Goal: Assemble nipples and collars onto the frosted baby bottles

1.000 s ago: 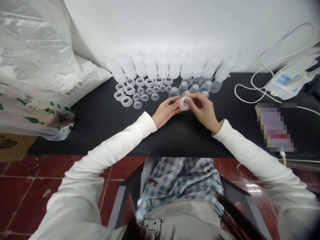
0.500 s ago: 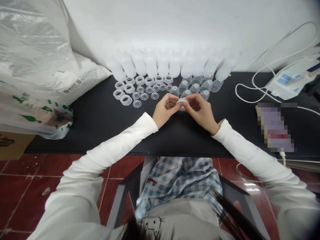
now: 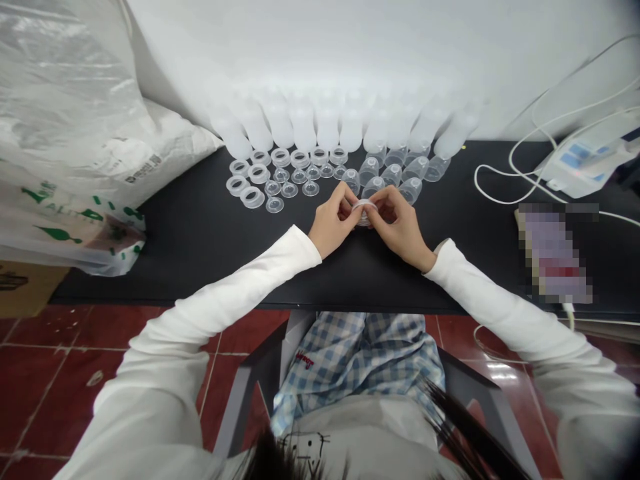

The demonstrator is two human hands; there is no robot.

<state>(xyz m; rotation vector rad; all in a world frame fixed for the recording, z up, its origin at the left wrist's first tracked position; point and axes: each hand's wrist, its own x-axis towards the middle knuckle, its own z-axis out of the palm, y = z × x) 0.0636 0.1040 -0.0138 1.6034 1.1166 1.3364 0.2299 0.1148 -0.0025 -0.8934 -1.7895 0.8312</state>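
Note:
Both of my hands meet over the middle of the black table (image 3: pixel 200 233). My left hand (image 3: pixel 336 223) and my right hand (image 3: pixel 399 225) pinch one small clear plastic ring (image 3: pixel 363 212) between their fingertips, just above the tabletop. Behind them lie several white rings (image 3: pixel 251 196), small clear nipples (image 3: pixel 291 189) and clear domed caps (image 3: pixel 395 175). A row of white translucent bottles (image 3: pixel 327 127) stands along the wall at the back.
Large plastic bags (image 3: pixel 70 133) fill the table's left end. On the right sit a white device (image 3: pixel 587 160) with looping white cables (image 3: pixel 505 180) and a blurred flat object (image 3: pixel 553 253). Red floor tiles (image 3: pixel 45 347) and a cardboard box (image 3: pixel 20 290) lie below left.
My hands have closed together around the ring and dropped slightly toward me; the left fingers, spread a second ago, now curl onto the ring.

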